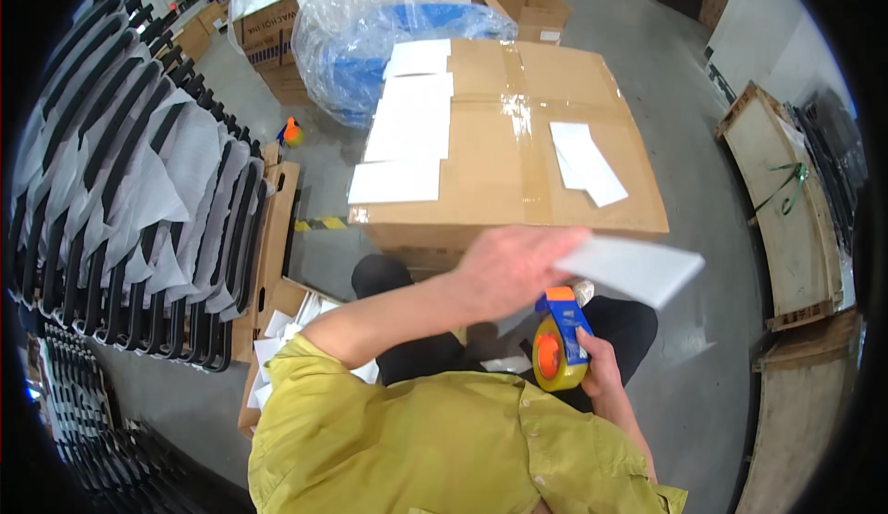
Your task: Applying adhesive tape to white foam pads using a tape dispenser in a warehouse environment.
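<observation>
My left hand [518,269] reaches across in front of me, closed on the near end of a flat white piece [638,269], perhaps foam or card, slightly blurred. It is held near the front edge of a large taped cardboard box [490,181]. Lower down, my right hand [603,363] grips a blue and orange tape dispenser [561,338] with a roll of yellowish tape, held over my lap. Along the box top's left side lie several white flat pieces [407,116]. Two more white pieces [589,164] overlap toward its right.
Stacked black metal frames with white wrapping [139,172] stand at left. Below them, an open carton holds white pieces [268,347]. An orange and blue object [291,133] sits on the floor. Plastic-wrapped blue material [370,51] lies behind the box; wooden crates [772,199] line the right.
</observation>
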Motion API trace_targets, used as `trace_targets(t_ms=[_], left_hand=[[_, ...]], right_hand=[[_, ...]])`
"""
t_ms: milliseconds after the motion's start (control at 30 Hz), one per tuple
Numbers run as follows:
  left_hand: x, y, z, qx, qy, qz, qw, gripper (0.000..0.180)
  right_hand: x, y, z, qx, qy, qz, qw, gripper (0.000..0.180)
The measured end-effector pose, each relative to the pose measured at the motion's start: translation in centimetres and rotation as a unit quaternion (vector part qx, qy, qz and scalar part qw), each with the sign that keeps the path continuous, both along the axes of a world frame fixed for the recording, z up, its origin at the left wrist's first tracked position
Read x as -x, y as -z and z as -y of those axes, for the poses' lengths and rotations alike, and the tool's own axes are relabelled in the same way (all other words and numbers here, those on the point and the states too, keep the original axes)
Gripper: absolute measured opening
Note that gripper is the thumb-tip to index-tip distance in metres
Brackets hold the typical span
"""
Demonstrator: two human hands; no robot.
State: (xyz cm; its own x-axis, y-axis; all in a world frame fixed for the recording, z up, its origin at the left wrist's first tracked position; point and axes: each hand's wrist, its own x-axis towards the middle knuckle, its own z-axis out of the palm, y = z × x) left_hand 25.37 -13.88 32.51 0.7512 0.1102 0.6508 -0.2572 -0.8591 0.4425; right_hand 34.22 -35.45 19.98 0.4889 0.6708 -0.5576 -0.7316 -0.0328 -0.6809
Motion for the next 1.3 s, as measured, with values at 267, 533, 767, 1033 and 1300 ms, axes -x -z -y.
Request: trace_targets(t_ms=[267,533,767,1033,1300], left_hand=[[-6.2,-4.0,-17.1,-0.181,-0.24,0.0,0.954,0.041],[-16.9,-1.2,-33.7,-0.305,-0.344,-0.026,0.888,0.035],[-23.2,5.9,-40.0,-0.261,-0.394,-0.154,0.868,0.039],[-25.2,9.7,-40.5,-0.16,-0.408,-0.307,0.845,0.048],[-25.5,8.5,-40.5,-0.182,-0.425,-0.362,0.81,0.055]], right_hand=[[-3.9,-1.2,3.4,0.031,0.069,0.032,0.997,0.029],[-7.3,1.0,5.6,0.044,0.096,-0.119,0.987,0.038],[-9.0,6.4,9.4,0.171,0.109,-0.105,0.973,0.04],[-9.9,4.8,8.3,0.212,0.113,-0.121,0.963,0.042],[-12.1,6.7,8.9,0.215,0.046,-0.093,0.971,0.047]])
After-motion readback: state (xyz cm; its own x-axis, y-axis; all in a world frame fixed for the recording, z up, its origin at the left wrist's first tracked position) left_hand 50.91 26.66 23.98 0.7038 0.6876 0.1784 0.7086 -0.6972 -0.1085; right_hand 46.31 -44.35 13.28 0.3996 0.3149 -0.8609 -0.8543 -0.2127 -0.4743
